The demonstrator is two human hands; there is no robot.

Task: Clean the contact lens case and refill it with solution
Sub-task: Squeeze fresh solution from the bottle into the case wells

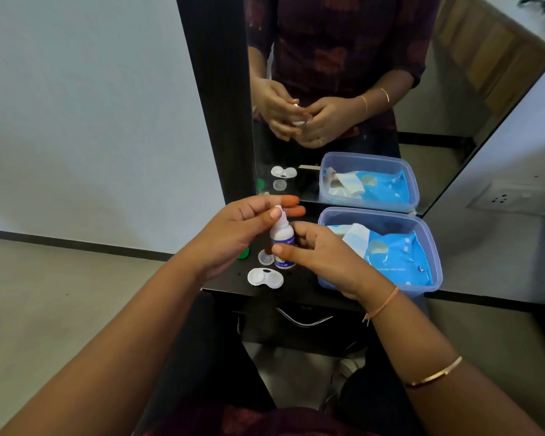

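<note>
The solution bottle [282, 243] is held upright above the dark shelf [299, 294]. The right hand [320, 256] is wrapped around its body; the left hand [243, 229] is pinched on the cap [279, 212] at the top. The open lens case [265, 277] lies on the shelf just below, both wells exposed. A clear lid [266, 257] and a green lid [243, 253] lie separately beside it.

Risks:
- If the body is squeezed while the cap is loosened, solution may be spilled on the shelf.
- If the nozzle is touched by the fingers, contamination is likely.
- The light case could be knocked off the front edge by a lowered wrist.
- The plastic tub [422, 287] stands close on the right and could be bumped.
</note>
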